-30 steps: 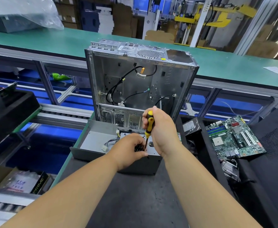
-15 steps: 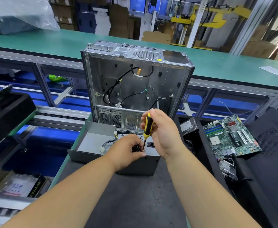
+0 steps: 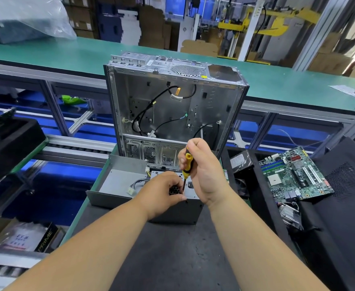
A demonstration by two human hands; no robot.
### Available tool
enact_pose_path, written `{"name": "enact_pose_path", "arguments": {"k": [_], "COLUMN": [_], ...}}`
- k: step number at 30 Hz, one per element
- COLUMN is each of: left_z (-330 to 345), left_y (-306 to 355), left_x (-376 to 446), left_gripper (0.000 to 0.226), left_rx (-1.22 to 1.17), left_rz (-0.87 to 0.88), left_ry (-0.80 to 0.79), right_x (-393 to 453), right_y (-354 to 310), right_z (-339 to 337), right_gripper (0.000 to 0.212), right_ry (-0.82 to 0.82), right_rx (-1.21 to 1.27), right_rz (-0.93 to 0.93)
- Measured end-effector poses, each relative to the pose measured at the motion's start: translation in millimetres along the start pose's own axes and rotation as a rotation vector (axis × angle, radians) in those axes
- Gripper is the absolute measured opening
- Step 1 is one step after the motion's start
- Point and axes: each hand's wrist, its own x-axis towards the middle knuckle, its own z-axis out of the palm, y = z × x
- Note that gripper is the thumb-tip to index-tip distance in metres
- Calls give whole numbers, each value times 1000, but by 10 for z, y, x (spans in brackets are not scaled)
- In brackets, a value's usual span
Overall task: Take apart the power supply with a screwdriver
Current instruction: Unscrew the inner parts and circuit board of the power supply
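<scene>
The power supply (image 3: 180, 208), a grey metal box, lay on the dark mat of the counter (image 3: 168, 259), directly in front of an empty computer case (image 3: 172, 110) that stood upright with its open side toward the person. The left hand (image 3: 161, 190) rested on the top of the power supply, its fingers curled around the near edge beside the black fan grille, so it was grasping the box. The right hand (image 3: 203, 171) was clenched around the yellow and black handle of the screwdriver (image 3: 186, 164), which stood almost upright; its thin shaft went down to the top face of the power supply, just beside the fingers of the left hand. Whether the tip sat in a screw could not be told. To the left of the power supply lay a grey metal cover (image 3: 117, 181), touching it, with a bundle of wires and a white connector (image 3: 131, 191) on it. To the right, well apart, a green motherboard (image 3: 294, 175) lay on black trays, and a hard drive (image 3: 240, 161) was near it.
</scene>
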Motion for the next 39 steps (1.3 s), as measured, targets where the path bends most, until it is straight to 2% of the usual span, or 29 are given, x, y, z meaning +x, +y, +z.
{"name": "enact_pose_path", "arguments": {"k": [8,14,16,18,20,25,31,39], "left_z": [-10,-4,3,7,7,4,-5,-2], "left_y": [14,5,-1,-8,-14,-8,-26,-24], "left_x": [-14,-7,-4,1,4,-6,-12,-3], "left_gripper": [29,41,42,43,42,41,30,30], "left_rx": [-2,23,28,34,29,41,59,65], "left_rz": [-3,20,26,35,34,18,22,9], "left_ry": [-11,9,7,8,12,21,0,-8], "right_x": [13,-10,-19,-23,-24,-21,-2,47], "right_y": [-49,11,5,-6,-7,3,-27,-54], "right_z": [-39,14,25,31,27,-16,-68,-2], "right_gripper": [28,49,42,21,13,15,24,18], "right_ry": [26,-27,-31,-17,-13,-4,-21,8], "right_rx": [-7,110,113,55,22,89,50,26], "right_rz": [-10,-13,-5,-4,-8,-45,-76,2]}}
